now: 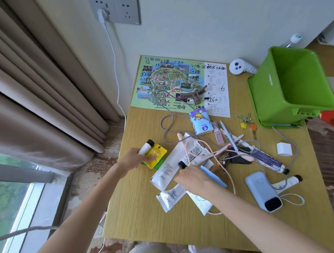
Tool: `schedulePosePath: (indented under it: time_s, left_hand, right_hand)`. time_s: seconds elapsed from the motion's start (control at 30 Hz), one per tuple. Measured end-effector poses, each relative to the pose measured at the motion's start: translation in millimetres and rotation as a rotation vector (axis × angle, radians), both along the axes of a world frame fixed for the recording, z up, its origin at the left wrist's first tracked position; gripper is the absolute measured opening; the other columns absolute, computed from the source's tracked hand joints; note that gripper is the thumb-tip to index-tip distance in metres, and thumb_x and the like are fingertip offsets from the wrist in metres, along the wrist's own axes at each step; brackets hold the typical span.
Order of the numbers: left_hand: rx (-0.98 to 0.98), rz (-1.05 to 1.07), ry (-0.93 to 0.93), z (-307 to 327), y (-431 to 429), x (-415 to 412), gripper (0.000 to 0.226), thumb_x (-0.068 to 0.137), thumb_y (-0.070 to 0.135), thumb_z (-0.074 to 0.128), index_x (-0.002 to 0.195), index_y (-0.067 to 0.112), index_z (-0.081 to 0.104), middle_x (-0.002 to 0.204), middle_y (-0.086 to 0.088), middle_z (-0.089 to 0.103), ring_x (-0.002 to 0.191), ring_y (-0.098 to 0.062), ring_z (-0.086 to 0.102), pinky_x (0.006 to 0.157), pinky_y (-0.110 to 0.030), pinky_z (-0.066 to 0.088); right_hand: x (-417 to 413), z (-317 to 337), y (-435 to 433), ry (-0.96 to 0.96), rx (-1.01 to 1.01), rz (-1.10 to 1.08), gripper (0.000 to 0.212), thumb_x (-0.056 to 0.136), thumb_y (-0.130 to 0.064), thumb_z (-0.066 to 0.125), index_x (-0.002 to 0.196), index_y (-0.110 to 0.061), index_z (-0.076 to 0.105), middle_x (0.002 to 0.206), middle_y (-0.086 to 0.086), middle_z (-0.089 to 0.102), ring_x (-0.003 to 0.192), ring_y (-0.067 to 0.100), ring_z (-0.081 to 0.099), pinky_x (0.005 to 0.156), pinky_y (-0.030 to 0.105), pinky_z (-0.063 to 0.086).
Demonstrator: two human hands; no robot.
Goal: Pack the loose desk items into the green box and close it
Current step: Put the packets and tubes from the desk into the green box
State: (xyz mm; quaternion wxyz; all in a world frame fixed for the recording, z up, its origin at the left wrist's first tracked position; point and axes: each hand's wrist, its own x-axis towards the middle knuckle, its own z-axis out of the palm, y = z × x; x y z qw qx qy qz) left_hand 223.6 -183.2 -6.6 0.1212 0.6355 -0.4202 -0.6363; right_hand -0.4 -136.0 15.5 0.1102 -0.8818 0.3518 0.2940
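The left hand (138,158) curled round a small white tube (145,147) with a glossy black cap, its thumb pressed down on a crinkled yellow sachet (157,153) that lay over something flat and green near the table's left edge. The right hand (192,180) had its fingertips bunched, pinching the black cap end of a slim white tube (187,159) in the middle of the heap; a flat, matte blue piece (215,177) stuck out just beside the knuckles, and I could not tell whether the hand held it too. The green box (289,85), smooth moulded plastic with tapering walls, stood open at the far right corner of the table (136,213), whose top showed a fine yellowish wood grain. The loose items lay well apart from the box: a large flattened white tube (169,169), a purple printed tube (268,159), a bristled wooden hairbrush (224,156), a soft blue tissue pack (201,120), a rounded pale-blue power bank (262,190), a white cube charger (284,149) and a bunch of keys (248,123), with pink and grey cables looping through them. A brown toothed hair claw (192,95) rested on a paper map (165,82) scribbled with black marker.
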Motion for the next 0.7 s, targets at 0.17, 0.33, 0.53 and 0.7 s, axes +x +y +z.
schedulePosePath:
  time_s: [0.17, 0.33, 0.53, 0.7]
  left_hand:
    - [-0.063, 0.132, -0.006, 0.5, 22.3, 10.8, 0.021, 0.086, 0.024, 0.074, 0.076, 0.017, 0.056, 0.066, 0.007, 0.049, 0.058, -0.008, 0.040, 0.052, -0.018, 0.031]
    - [-0.077, 0.236, -0.004, 2.7, 45.8, 19.9, 0.014, 0.090, 0.024, 0.068, 0.095, 0.012, 0.062, 0.082, 0.001, 0.057, 0.073, -0.012, 0.048, 0.064, -0.024, 0.035]
    - [-0.063, 0.299, 0.013, 10.7, 62.9, 16.2, 0.024, 0.091, 0.027, 0.067, 0.108, 0.010, 0.064, 0.094, 0.000, 0.064, 0.089, -0.013, 0.056, 0.073, -0.027, 0.040]
    - [-0.089, 0.247, 0.009, 14.0, 60.7, -12.1, 0.013, 0.088, 0.023, 0.071, 0.091, 0.016, 0.060, 0.078, 0.004, 0.057, 0.071, -0.010, 0.051, 0.059, -0.022, 0.038]
  right_hand:
    - [-7.9, -0.1, 3.1, -0.101, 0.034, -0.120, 0.023, 0.078, 0.006, 0.056, 0.068, -0.012, 0.047, 0.061, 0.003, 0.041, 0.066, 0.025, 0.048, 0.057, 0.032, 0.031]
    - [-23.2, 9.3, 1.0, -0.430, 0.088, -0.335, 0.014, 0.082, -0.023, 0.068, 0.071, -0.016, 0.064, 0.074, -0.003, 0.051, 0.066, 0.016, 0.049, 0.056, 0.032, 0.035]
    - [-41.2, 28.9, -11.6, -0.778, 0.116, -0.618, 0.010, 0.076, -0.026, 0.080, 0.083, -0.021, 0.074, 0.075, -0.014, 0.049, 0.065, -0.003, 0.047, 0.060, 0.024, 0.035]
    - [-58.3, 40.9, -23.7, -1.071, 0.230, -0.964, 0.020, 0.078, -0.017, 0.079, 0.073, -0.029, 0.064, 0.080, -0.011, 0.066, 0.061, -0.005, 0.053, 0.060, 0.017, 0.040]
